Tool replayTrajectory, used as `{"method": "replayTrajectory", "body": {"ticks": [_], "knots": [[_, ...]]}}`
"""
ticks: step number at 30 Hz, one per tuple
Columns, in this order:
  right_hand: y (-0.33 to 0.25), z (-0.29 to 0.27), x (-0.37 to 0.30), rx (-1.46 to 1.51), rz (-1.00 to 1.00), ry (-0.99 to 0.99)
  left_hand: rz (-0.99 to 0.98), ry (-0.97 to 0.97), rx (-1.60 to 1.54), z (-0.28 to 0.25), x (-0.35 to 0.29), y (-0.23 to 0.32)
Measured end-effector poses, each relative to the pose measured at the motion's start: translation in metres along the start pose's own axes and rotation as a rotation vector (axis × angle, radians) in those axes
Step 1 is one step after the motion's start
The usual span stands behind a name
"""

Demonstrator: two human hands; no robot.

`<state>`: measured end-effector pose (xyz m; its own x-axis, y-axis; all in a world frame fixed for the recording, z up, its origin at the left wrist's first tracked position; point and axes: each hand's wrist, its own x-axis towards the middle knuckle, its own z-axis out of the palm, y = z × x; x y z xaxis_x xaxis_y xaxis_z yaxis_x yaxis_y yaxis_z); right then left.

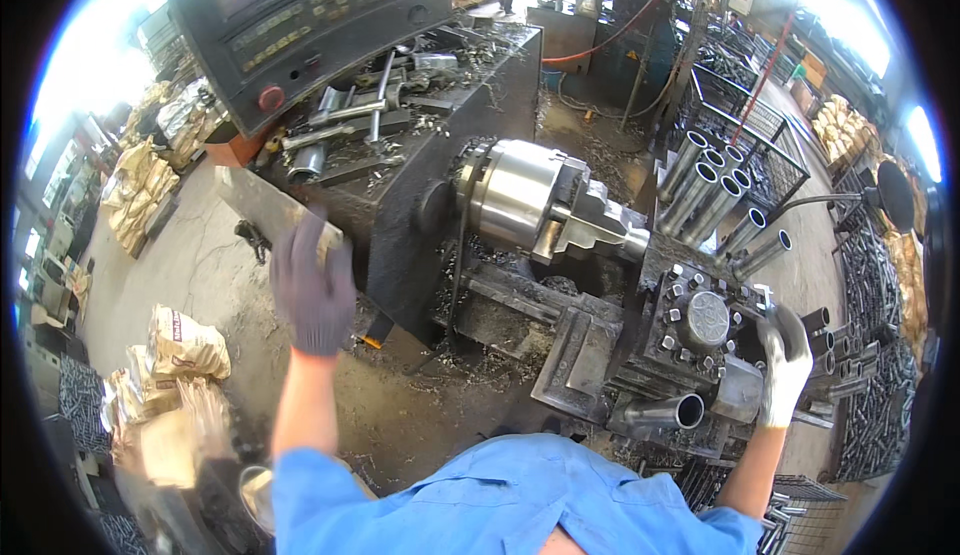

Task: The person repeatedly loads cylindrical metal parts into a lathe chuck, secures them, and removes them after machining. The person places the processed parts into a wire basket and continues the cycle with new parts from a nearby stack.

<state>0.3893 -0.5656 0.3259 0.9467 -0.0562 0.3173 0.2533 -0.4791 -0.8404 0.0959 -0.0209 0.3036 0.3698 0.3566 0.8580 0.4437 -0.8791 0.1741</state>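
My left hand [313,285], in a dark grey glove and slightly blurred, is raised in front of the lathe's headstock. Its fingers are stretched out beside a flat metal panel [270,205], and nothing shows in them. My right hand [785,365], in a pale glove with a grey finger side, is at the right side of the square tool post [708,320]. Its fingers are bent and closed by a small metal part there; what they grip is hidden. Between my hands, the shiny lathe chuck [517,195] has its stepped jaws around a short metal piece [636,244].
A control panel [320,35] hangs at upper left above wrenches [380,95] and chips on the headstock. Steel tubes [690,200] stand upright beyond the tool post; another tube [665,412] lies close to me. Sacks [185,345] sit at left. A round lamp [893,197] juts in at right.
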Motion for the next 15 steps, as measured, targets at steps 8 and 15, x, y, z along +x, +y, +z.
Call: {"method": "replayTrajectory", "body": {"ticks": [8, 15], "knots": [[0.031, -0.056, -0.095, 0.091, 0.025, -0.035, -0.322, -0.679, 0.487, 0.118, 0.237, -0.051], [0.047, -0.078, -0.123, 0.13, 0.106, -0.12, 0.154, -0.102, -0.152, 0.035, 0.104, 0.054]]}}
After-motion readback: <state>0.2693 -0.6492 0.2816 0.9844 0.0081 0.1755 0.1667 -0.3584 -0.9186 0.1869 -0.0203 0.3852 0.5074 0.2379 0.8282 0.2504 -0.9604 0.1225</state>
